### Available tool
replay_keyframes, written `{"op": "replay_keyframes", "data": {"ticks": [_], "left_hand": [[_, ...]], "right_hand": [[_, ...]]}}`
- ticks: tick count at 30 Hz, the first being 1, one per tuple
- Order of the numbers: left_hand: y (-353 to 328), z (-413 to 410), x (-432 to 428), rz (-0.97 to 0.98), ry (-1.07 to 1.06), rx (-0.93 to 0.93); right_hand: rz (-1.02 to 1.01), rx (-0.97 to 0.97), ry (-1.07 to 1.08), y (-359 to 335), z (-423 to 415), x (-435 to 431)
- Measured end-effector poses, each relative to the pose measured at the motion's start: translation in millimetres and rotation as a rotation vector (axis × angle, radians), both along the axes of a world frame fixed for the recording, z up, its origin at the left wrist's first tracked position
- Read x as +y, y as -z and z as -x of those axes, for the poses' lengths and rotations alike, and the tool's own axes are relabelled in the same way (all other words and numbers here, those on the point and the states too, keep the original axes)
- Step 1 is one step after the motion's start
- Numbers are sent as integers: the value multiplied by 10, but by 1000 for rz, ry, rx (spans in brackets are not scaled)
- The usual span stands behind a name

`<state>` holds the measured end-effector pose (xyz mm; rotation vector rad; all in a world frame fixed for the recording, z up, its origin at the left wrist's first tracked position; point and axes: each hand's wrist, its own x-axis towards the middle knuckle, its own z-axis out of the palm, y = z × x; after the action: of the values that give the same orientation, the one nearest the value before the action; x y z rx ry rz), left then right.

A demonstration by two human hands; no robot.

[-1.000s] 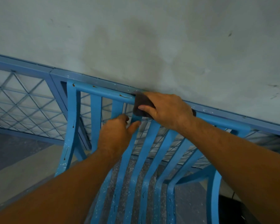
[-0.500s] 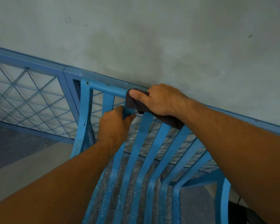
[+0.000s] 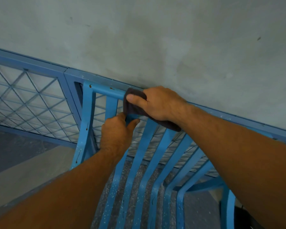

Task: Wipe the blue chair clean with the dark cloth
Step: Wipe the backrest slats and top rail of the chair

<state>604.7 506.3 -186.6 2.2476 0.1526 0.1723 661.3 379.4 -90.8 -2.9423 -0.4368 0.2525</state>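
**Top rail wipe — risks from this grip**

Right hand (image 3: 157, 103) closed over the dark cloth (image 3: 135, 107), pressing it onto the top rail of the blue chair (image 3: 87, 116), at the far end of the slats, against the wall (image 3: 155, 38). Left hand (image 3: 116, 134) fingers wrapped shut around one back slat just below, nearly touching the cloth.

Risks, as judged:
- Cloth tail hangs to the right under the wrist — could snag between slats.
- Rail's left stretch, with brown spots, looks unwiped; easily missed.
- Knuckles may scrape the wall or mesh railing (image 3: 31, 103) just beyond.
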Motion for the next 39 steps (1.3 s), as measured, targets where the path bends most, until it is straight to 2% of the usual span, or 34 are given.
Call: {"op": "replay_keyframes", "data": {"ticks": [4,7,10,12,14,16,19,22,24,26,28,30,34,39], "left_hand": [[-6,-42,12,-57,16,27],[-55,-66,55,-140,89,70],[-177,-18,177,-348,135,77],[-243,39,314,-448,65,26],[-269,52,431,-423,-39,0],[-251,-9,479,-324,-93,64],[-181,-103,431,-157,-82,178],[-87,-121,400,-129,-128,125],[-64,-108,403,-141,-135,89],[-51,-92,406,-134,-120,69],[-56,-79,416,-141,-111,58],[-61,-81,429,-147,-100,57],[-81,-105,460,-136,-62,112],[-279,-96,770,-210,17,290]], "right_hand": [[11,-179,74,68,38,174],[2,-332,-33,152,147,117],[-144,-231,-186,131,147,-13],[-154,-135,-197,114,116,-46],[-56,-101,-146,97,70,7],[-1,-43,-75,48,-19,142],[-76,37,40,-22,-146,386],[-81,-44,79,32,-183,521],[-77,-147,19,102,-132,554],[-68,-224,-134,151,-66,537],[-91,-195,-248,150,-42,478],[-122,-115,-256,127,-66,438],[-147,-36,-46,69,-159,593],[-120,-144,200,68,-175,817]]}}
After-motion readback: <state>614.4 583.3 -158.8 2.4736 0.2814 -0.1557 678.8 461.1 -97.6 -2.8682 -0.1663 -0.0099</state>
